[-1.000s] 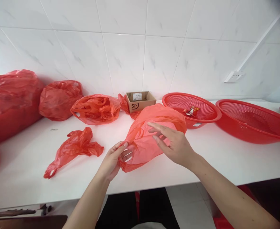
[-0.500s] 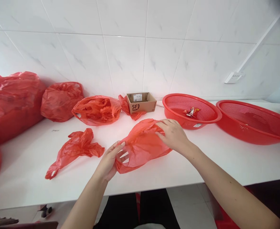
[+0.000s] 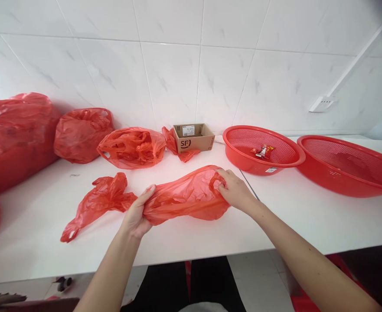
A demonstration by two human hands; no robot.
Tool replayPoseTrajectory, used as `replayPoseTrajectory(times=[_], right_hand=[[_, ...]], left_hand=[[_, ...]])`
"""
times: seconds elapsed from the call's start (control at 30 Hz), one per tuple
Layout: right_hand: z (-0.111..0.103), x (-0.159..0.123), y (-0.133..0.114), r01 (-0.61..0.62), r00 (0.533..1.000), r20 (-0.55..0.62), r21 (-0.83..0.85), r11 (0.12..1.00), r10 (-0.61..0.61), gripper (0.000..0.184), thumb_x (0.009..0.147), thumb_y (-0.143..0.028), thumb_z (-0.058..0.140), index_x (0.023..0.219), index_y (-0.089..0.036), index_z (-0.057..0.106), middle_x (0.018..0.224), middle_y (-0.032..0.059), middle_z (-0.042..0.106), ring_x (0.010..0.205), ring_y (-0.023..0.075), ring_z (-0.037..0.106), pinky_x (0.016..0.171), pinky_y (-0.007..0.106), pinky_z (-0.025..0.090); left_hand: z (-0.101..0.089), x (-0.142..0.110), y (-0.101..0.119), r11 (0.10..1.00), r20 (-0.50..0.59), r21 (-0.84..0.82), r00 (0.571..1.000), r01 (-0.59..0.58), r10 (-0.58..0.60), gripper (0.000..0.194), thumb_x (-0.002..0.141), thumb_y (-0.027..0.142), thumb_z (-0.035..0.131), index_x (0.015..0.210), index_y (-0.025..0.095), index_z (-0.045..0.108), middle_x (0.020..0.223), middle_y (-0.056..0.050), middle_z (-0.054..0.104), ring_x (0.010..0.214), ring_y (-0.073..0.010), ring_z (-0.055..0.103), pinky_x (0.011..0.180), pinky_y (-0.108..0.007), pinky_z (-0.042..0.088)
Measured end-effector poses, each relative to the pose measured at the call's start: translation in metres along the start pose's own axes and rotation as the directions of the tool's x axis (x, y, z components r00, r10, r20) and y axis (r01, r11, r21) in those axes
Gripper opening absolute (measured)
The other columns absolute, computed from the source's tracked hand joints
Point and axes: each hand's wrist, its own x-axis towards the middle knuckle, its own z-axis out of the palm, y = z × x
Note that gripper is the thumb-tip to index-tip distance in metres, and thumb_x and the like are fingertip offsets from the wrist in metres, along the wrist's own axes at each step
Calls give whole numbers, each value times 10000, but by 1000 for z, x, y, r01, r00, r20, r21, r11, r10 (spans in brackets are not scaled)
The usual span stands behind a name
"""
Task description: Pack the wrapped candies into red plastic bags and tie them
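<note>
Head view: left hand (image 3: 136,220), partly hidden, right hand (image 3: 236,188), both closed on red bag (image 3: 184,201).

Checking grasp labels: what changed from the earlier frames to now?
The right hand, open over the held red bag a second ago, now grips its right end. The left hand, still holding the other end, has shifted left. The bag sits lower, no longer overlapping the cardboard box in view. Another person's hand at the right edge is out of view. Unchanged: box, smaller basket, larger basket.
</note>
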Motion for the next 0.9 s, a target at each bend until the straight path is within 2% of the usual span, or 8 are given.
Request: replayPoseTrajectory(times=[0.13, 0.23, 0.33, 0.43, 0.53, 0.63, 0.73, 0.9], right_hand=[[-2, 3, 17, -40, 997, 61, -23, 999, 42, 537, 874, -184, 406, 1400, -272, 471, 1118, 97, 591, 985, 251, 610, 815, 350, 460], [-2, 5, 27, -47, 992, 118, 21, 999, 44, 549, 874, -187, 405, 1408, -288, 484, 1152, 88, 591, 1005, 236, 610, 850, 352, 465], [-9, 1, 23, -49, 991, 131, 97, 994, 36, 495, 874, -203, 407, 1328, -301, 580, 1186, 74, 580, 1006, 214, 616, 857, 351, 488], [-20, -12, -1, 106, 982, -171, 113, 988, -86, 431, 840, -184, 453, 1203, -263, 670, 1295, 85, 532, 1142, 240, 561, 916, 376, 485], [-24, -25, -31, 389, 838, -399, -42, 920, -372, 406, 812, -129, 463, 1111, -254, 707, 1326, 81, 538, 1221, 265, 504, 1003, 425, 428], [-11, -26, -43, 545, 821, -102, -150, 825, -562, 441, 853, -85, 400, 1121, -270, 697, 1206, 60, 634, 1120, 247, 564, 981, 425, 429], [6, -21, -30, 485, 866, 265, -247, 839, -423, 487, 855, -54, 411, 1256, -216, 636, 1136, 105, 670, 1050, 274, 600, 949, 445, 441], [-2, -25, 1, 338, 885, 409, -239, 911, -221, 678, 738, -205, 674, 1400, -203, 523, 1201, 156, 649, 1093, 343, 602, 894, 470, 498]], left_hand=[[-14, -6, 9, 927, 193, 360, 981, -104, 35, 206, 687, 189, 783, 821, 234, 632, 723, 34, 595, 624, -114, 601, 564, -206, 503], [-18, -8, 4, 545, 246, 795, 963, -265, 110, 66, 751, 242, 698, 802, 219, 733, 918, -33, 575, 647, -122, 568, 527, -226, 460], [-15, -10, -5, 208, 223, 939, 946, -273, 235, 390, 816, 226, 554, 1165, 309, 708, 1235, -80, 499, 736, -160, 604, 571, -283, 495], [-8, -11, -12, 81, 324, 932, 910, -355, 258, 540, 864, 207, 459, 1379, 351, 539, 1333, -68, 488, 998, -222, 615, 758, -320, 528], [2, -15, -14, -3, 387, 914, 870, -406, 304, 550, 883, 194, 416, 1411, 321, 503, 1388, -49, 503, 1121, -250, 578, 865, -347, 502], [10, -19, -16, -71, 396, 915, 847, -398, 354, 533, 897, 232, 425, 1421, 304, 490, 1372, -59, 536, 1050, -263, 609, 820, -359, 507], [10, -21, -13, -178, 373, 927, 849, -329, 375, 590, 891, 242, 439, 1479, 272, 406, 1336, -103, 540, 922, -265, 635, 725, -365, 507], [-10, -10, 9, -290, 237, 948, 894, -128, 380, 893, 738, 59, 455, 1555, 315, 202, 1238, -142, 494, 689, -191, 595, 635, -337, 480]])
